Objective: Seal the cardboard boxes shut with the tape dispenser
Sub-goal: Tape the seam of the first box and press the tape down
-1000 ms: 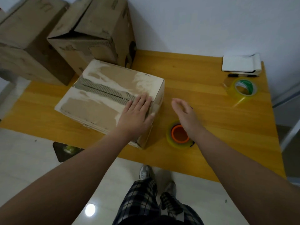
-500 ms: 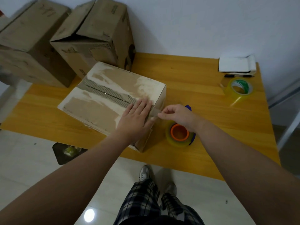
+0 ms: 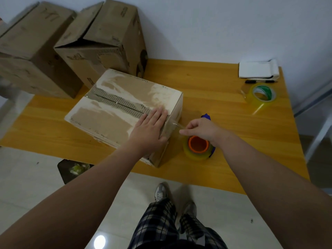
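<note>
A flat, worn cardboard box (image 3: 115, 114) lies on the wooden table (image 3: 215, 105), its top flaps closed along a torn centre seam. My left hand (image 3: 150, 127) presses flat on the box's near right end. To its right stands the tape dispenser (image 3: 198, 147), a clear roll on an orange core with a blue handle. My right hand (image 3: 201, 129), just above the dispenser, pinches the end of a clear tape strip (image 3: 177, 125) that runs to the box's right edge.
Two bigger cardboard boxes (image 3: 100, 42) (image 3: 30, 49) stand at the back left, one with its flaps partly open. A second tape roll (image 3: 261, 97), a black pen (image 3: 260, 81) and a white pad (image 3: 257, 69) lie at the table's far right. A dark bin (image 3: 71, 169) sits on the floor.
My right hand came in from above the dispenser, pinched the tape end near the box's edge, then drew back a little to the right. My left hand stayed flat on the box.
</note>
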A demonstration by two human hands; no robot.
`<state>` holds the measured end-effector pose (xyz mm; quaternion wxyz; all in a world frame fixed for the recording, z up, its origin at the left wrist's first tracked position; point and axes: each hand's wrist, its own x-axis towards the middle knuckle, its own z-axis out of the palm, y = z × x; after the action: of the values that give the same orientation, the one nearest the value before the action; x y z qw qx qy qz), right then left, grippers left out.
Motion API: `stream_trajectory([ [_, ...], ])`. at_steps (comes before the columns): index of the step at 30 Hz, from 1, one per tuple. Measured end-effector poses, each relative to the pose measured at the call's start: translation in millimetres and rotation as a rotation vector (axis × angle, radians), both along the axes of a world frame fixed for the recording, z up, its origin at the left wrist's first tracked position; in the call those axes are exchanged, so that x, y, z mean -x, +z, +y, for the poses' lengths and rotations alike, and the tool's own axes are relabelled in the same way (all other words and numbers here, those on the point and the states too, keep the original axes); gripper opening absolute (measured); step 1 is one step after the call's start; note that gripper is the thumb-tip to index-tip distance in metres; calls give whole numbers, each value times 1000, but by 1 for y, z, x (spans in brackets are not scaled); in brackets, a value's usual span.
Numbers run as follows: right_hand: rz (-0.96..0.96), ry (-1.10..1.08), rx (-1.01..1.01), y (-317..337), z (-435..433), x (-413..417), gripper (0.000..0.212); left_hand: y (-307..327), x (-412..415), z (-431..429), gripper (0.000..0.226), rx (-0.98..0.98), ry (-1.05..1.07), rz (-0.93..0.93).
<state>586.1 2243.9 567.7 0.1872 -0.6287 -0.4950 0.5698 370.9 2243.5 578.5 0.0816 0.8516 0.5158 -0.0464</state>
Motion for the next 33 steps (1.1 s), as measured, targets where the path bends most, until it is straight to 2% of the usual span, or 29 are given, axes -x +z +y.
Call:
stream_trajectory([
  [5,200,-60,53,-8,-7,-8,19,1,-1,-1,79,-9,-2,-13],
  [8,259,-121,111,-14,-12,-6,26,0,-1,-1,78,-16,-1,-10],
  [11,314,-248,167,-18,-15,-5,34,1,0,-1,79,-9,1,-19],
  [16,456,-549,233,-29,-21,8,21,7,4,1,80,38,-20,-67],
  [20,339,-688,248,-39,-28,39,20,14,25,2,85,17,18,-74],
  [22,358,-749,266,-42,-31,56,20,15,32,0,88,52,1,-49],
  [24,394,-798,280,-42,-31,72,21,15,36,1,85,53,-22,-43],
  [29,339,-836,204,-43,-22,91,23,15,46,6,74,46,-91,-63],
  [33,307,-935,123,-45,-18,107,43,12,49,9,76,46,-85,-53],
])
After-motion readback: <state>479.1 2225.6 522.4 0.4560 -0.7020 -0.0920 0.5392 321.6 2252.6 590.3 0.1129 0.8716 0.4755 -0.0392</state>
